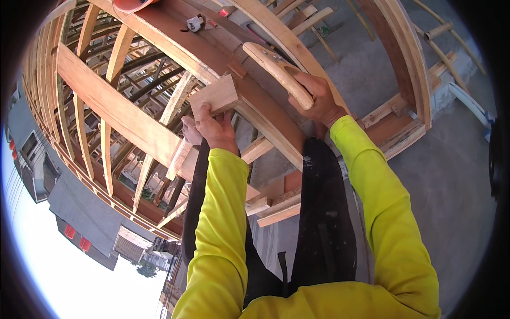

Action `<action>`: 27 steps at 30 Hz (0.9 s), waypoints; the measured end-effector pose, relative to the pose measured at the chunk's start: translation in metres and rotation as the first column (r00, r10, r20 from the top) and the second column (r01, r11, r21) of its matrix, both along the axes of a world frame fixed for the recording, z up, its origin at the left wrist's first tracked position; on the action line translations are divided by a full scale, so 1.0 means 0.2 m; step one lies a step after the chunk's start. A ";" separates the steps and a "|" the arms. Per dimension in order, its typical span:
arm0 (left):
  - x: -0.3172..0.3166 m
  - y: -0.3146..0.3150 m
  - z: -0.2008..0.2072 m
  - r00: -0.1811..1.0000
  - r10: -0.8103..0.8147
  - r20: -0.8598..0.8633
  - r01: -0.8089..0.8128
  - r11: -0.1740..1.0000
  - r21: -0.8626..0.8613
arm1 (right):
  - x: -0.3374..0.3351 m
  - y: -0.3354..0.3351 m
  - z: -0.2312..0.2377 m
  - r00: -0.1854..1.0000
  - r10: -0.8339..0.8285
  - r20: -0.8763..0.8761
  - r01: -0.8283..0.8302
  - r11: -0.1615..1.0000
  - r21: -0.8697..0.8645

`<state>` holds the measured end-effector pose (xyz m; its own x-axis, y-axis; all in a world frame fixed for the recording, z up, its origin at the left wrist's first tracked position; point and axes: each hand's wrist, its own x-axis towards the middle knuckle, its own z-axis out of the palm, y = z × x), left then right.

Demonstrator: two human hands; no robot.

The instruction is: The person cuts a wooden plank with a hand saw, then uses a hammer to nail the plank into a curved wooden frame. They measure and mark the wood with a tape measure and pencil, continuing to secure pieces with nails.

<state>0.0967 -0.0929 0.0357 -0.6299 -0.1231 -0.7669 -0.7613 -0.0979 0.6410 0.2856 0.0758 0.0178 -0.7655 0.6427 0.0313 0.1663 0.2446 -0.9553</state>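
The left hand (215,127) has its fingers closed around a small wood block (226,90); the block is in front of the knees, by a long wooden beam (273,122), and I cannot tell if they touch; the right hand (317,95) grips a wooden tool handle (276,73) in its fingers; a tape measure (195,23) lies farther off.

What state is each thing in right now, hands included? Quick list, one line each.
Left hand: closed on the wood block.
Wood block: held, unsupported end not clear.
Right hand: closed on the wooden-handled tool.
Wooden-handled tool: held, slanting.
Tape measure: lying loose; blade position unclear.
Orange item: cut off by the picture's top edge.
Black trousers: pale marks on them.
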 end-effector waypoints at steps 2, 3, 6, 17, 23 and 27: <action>0.01 0.00 -0.01 1.000 0.019 0.018 -0.019 1.000 0.010 | 0.00 -0.01 -0.02 1.000 -0.023 0.014 0.023 0.999 -0.031; 0.01 -0.02 -0.03 0.999 0.019 0.039 -0.020 0.999 0.045 | -0.01 -0.01 -0.02 0.999 -0.029 0.021 0.030 0.998 -0.047; 0.02 -0.02 -0.11 0.992 0.039 0.120 -0.056 0.988 0.144 | 0.05 -0.03 0.07 0.992 -0.084 0.099 0.096 0.987 -0.128; 0.27 0.56 -0.38 0.987 -0.143 0.070 0.122 0.962 0.245 | 0.53 -0.07 0.53 0.926 -0.305 0.224 0.309 0.951 0.019; 0.36 0.79 -0.60 0.981 -0.191 0.030 0.189 0.980 0.065 | 0.72 -0.03 0.46 0.901 -0.326 0.285 0.332 0.943 0.028; 0.38 0.76 -0.61 0.946 -0.323 0.024 0.322 0.946 0.014 | 0.78 -0.08 0.39 0.910 -0.308 0.278 0.335 0.941 -0.053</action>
<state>0.1722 0.0599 -0.0855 -0.6152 0.0911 -0.7831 -0.7690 0.1494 0.6215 0.4421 0.0603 0.0964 -0.4888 0.8450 -0.2168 0.4678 0.0441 -0.8828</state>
